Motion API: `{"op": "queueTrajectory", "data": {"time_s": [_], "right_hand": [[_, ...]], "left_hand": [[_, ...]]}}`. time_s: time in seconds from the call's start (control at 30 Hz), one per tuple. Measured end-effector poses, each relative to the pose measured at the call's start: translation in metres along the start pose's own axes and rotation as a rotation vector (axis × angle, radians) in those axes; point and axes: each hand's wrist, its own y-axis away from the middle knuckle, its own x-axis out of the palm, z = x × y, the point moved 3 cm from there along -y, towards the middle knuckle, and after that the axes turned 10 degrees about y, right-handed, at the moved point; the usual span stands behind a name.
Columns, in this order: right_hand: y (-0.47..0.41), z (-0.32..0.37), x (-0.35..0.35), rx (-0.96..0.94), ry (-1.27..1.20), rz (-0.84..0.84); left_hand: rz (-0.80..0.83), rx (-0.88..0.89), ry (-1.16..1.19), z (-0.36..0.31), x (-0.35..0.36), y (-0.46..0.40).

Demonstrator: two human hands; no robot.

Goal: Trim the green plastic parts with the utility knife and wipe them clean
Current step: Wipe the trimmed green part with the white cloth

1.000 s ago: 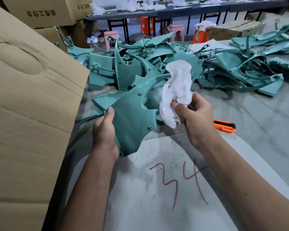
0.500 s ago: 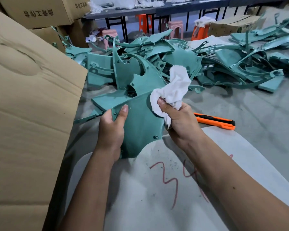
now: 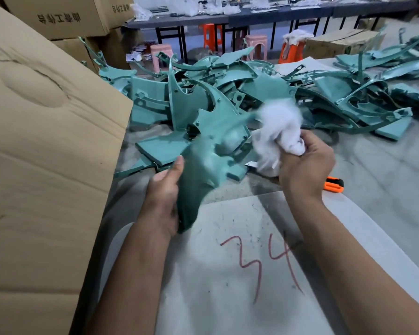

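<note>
Wiping step in hand, by the look of it. Centre of frame: left hand (image 3: 162, 199) clamped on the lower edge of a curved green plastic panel (image 3: 201, 170), thumb on its face, panel blurred. Right of centre: right hand (image 3: 305, 165) bunched round a crumpled white cloth (image 3: 276, 131), just beside the panel; contact unclear. Orange utility knife (image 3: 334, 184) lying on the grey table (image 3: 385, 189) behind the right wrist. More green parts (image 3: 252, 88) heaped across the upper frame. Next, probably: cloth back onto the panel face, steady left grip.
</note>
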Motion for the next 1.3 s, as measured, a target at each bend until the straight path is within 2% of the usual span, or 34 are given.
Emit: {"op": "queueTrajectory", "data": {"time_s": [0.07, 0.13, 0.17, 0.27, 0.37, 0.47, 0.57, 0.73, 0.77, 0.83, 0.9, 1.0, 1.17, 1.23, 1.3], "right_hand": [[-0.006, -0.007, -0.009, -0.122, 0.208, -0.100], [-0.006, -0.009, -0.008, 0.065, 0.025, -0.139], [-0.004, -0.009, -0.005, 0.204, -0.160, -0.134], [0.005, -0.004, 0.011, 0.518, -0.606, 0.054], [0.013, 0.002, 0.025, 0.598, -0.765, 0.231], [0.013, 0.003, 0.027, 0.649, -0.835, 0.200], [0.011, 0.000, 0.023, 0.674, -0.817, 0.163], [0.017, 0.008, 0.025, 0.602, -0.807, 0.297], [0.021, 0.010, 0.026, 0.554, -0.703, 0.362], [0.040, 0.016, 0.030, 0.424, -0.328, 0.511], [0.059, 0.024, 0.036, 0.282, -0.196, 0.614], [0.053, 0.030, 0.035, 0.226, -0.192, 0.522], [0.028, 0.011, 0.022, 0.540, -0.536, 0.195], [0.026, 0.007, 0.023, 0.647, -0.697, 0.145], [0.025, 0.007, 0.024, 0.689, -0.734, 0.185]], "left_hand": [[-0.051, 0.034, 0.035, -0.008, -0.011, -0.004], [-0.097, 0.057, 0.024, -0.010, -0.019, -0.007], [-0.100, 0.057, 0.020, -0.009, -0.020, -0.007], [-0.074, 0.046, 0.010, -0.005, -0.015, -0.006], [-0.023, 0.027, -0.039, 0.000, -0.009, -0.004], [0.078, -0.026, -0.114, 0.004, -0.003, 0.000], [0.093, -0.008, -0.154, 0.005, -0.001, 0.000], [0.031, -0.007, -0.082, 0.000, -0.007, 0.004], [0.009, -0.028, -0.052, -0.001, -0.008, 0.004], [0.024, -0.098, 0.026, -0.001, -0.003, 0.007], [0.081, -0.165, 0.084, 0.000, 0.003, 0.008], [0.069, -0.142, 0.103, -0.004, -0.003, 0.007], [0.125, -0.172, 0.163, -0.011, -0.014, 0.004], [0.066, -0.150, 0.145, -0.011, -0.014, 0.003], [0.009, -0.101, 0.068, -0.009, -0.016, 0.000]]}}
